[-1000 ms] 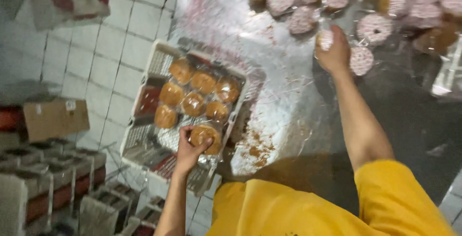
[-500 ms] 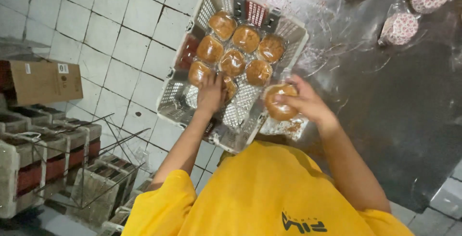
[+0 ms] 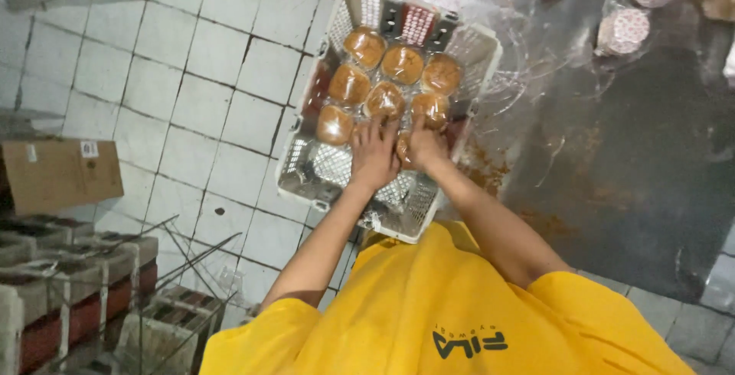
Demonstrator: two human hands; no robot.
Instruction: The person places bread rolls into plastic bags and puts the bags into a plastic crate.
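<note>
Both hands, left hand (image 3: 374, 154) spread flat, right hand (image 3: 423, 145) pinching a wrapped bun (image 3: 403, 149), inside white crate (image 3: 329, 34) of buns.

You have clear-wrapped golden buns (image 3: 384, 76) in the pale crate (image 3: 481, 46); round packets with red-and-white print (image 3: 622, 29) lie upper right — a brown cardboard box (image 3: 61, 174) with a white label (image 3: 89, 149) sits far left.

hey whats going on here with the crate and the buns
A person in a yellow shirt leans over a pale plastic crate on a tiled floor. The left hand and right hand rest side by side on wrapped golden buns lined up in rows inside it. One end of the crate holds no buns. More wrapped round items lie on a dark surface beside it.
</note>
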